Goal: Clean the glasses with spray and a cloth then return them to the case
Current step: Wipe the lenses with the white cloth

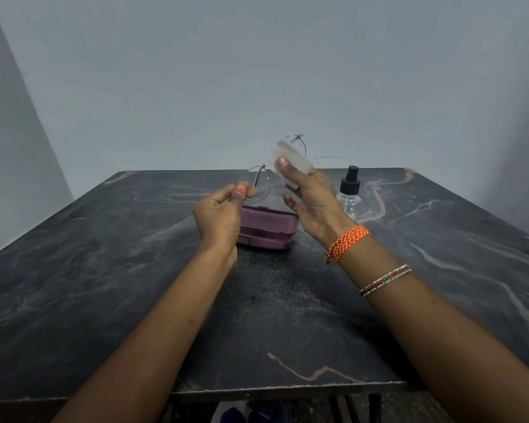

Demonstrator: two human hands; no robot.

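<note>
Holding the glasses (pixel 269 169) up above the dark marble table (pixel 104 270), both hands are working at chest height in front of the pale wall (pixel 257 71). The left hand (pixel 219 215) is pinching the rim of the nearer lens between its thumb, whose nail is painted pink, and its curled fingers, so that this lens is sticking out just past the thumb tip, up and to the right. The right hand (pixel 310 195) is gripping a white cloth (pixel 289 161) — its thumb is pressing on the near face of the cloth while the other fingers are lying behind it, and the cloth is wrapping over the farther lens, hiding most of it. Only the top of that lens rim and one thin temple arm are showing, the arm reaching out to the right beyond the cloth. The frame is tilting, its right end higher than its left. Below the hands, the purple case (pixel 268 232) is lying closed on the table, partly hidden by the left wrist. Just to its right, the clear spray bottle (pixel 348 193) with a black pump top is standing upright behind the right hand — apart from the case. An orange braided band (pixel 347 241) and a beaded bangle (pixel 385 279) are sitting on the right wrist.
</note>
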